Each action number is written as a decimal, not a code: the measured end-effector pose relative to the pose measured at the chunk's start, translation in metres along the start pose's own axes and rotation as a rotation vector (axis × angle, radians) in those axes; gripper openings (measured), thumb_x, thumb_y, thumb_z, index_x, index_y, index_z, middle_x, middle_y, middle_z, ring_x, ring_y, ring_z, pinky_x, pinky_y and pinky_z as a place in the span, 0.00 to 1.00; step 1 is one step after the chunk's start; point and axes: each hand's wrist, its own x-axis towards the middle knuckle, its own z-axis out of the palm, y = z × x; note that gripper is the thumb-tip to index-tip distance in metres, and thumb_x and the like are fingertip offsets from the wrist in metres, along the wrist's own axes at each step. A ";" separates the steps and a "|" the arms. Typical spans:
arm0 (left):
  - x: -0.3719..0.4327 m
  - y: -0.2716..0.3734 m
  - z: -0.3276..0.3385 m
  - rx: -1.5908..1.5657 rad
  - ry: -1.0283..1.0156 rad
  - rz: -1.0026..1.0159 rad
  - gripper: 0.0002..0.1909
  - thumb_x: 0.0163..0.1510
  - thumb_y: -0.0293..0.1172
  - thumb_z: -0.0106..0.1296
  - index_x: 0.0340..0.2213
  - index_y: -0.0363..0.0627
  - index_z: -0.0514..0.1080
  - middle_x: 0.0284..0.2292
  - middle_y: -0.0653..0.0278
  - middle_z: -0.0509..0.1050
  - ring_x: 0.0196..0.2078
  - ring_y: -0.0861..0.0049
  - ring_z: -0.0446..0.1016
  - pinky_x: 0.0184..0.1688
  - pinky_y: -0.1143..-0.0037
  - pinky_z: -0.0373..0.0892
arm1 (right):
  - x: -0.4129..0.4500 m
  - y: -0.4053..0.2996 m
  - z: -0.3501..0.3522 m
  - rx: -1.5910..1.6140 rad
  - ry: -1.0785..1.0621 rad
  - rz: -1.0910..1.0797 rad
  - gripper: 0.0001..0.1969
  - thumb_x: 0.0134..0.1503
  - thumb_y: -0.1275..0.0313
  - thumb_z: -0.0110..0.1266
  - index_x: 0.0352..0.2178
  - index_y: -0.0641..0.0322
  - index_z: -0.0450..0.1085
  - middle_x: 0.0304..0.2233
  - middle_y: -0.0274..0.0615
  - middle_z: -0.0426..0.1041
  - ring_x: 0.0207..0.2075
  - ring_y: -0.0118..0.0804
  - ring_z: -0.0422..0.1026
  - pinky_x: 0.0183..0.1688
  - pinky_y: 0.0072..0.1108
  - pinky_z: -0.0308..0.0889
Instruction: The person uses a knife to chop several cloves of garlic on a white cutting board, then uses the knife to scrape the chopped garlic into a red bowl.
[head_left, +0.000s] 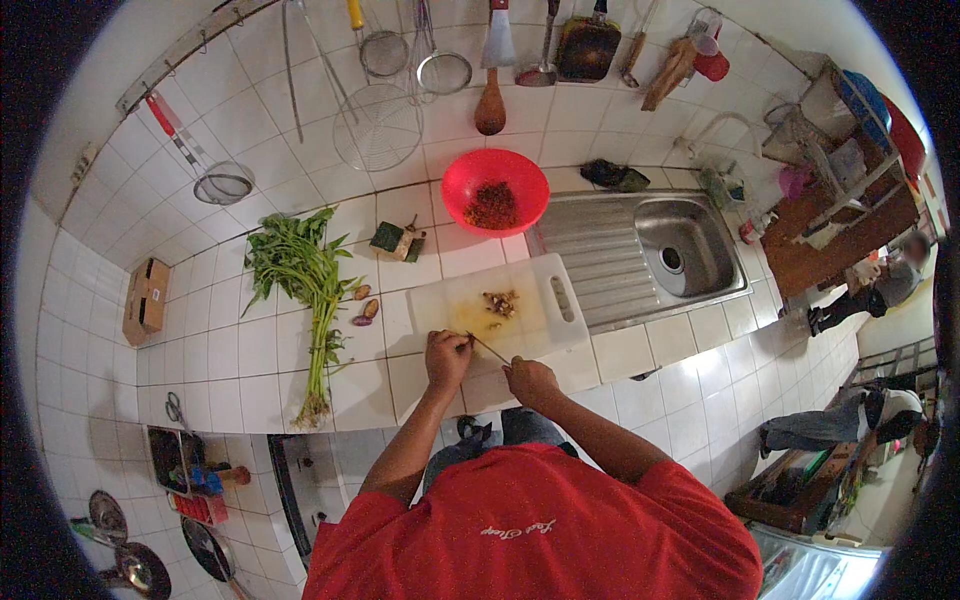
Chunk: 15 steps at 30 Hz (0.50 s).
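Note:
My right hand (530, 381) holds a knife (491, 350), its blade pointing left over the near edge of a white cutting board (525, 273). At the blade's tip, my left hand (448, 354) pinches something small and dark, too small to name. Chopped pale and brown pieces (501, 303) lie on the yellow-stained board. Left of it are several small shallots or similar bulbs (370, 307) and a bunch of leafy greens with long stems (304, 274). Behind the board stands a red plastic bowl (459, 182) with a reddish-brown chopped mass in it.
A steel sink (691, 281) with a ribbed drainboard adjoins the board on the right. A dark green wrapped packet (390, 238) lies behind the board. Strainers and a wooden spoon (490, 105) hang on the wall. A cardboard box (147, 301) stands far left. Two people are at the far right.

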 end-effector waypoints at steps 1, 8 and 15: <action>0.001 -0.003 0.001 0.002 0.008 -0.001 0.03 0.39 0.27 0.62 0.20 0.44 0.78 0.24 0.61 0.74 0.32 0.62 0.70 0.39 0.68 0.67 | -0.003 0.000 0.003 -0.016 0.010 -0.016 0.18 0.60 0.59 0.43 0.31 0.68 0.64 0.23 0.59 0.73 0.29 0.60 0.74 0.33 0.45 0.69; 0.003 0.005 -0.002 0.020 -0.029 0.056 0.03 0.38 0.25 0.61 0.19 0.43 0.77 0.23 0.61 0.74 0.33 0.62 0.70 0.40 0.69 0.67 | 0.024 -0.010 0.006 -0.163 -0.091 0.053 0.12 0.57 0.67 0.44 0.33 0.67 0.67 0.29 0.55 0.75 0.33 0.52 0.76 0.35 0.38 0.72; -0.001 -0.004 0.002 -0.031 -0.028 -0.026 0.03 0.38 0.27 0.61 0.20 0.43 0.77 0.23 0.61 0.74 0.34 0.62 0.70 0.38 0.67 0.68 | 0.006 0.012 -0.002 -0.151 -0.111 0.073 0.18 0.60 0.59 0.42 0.32 0.68 0.66 0.26 0.58 0.75 0.32 0.57 0.76 0.35 0.41 0.71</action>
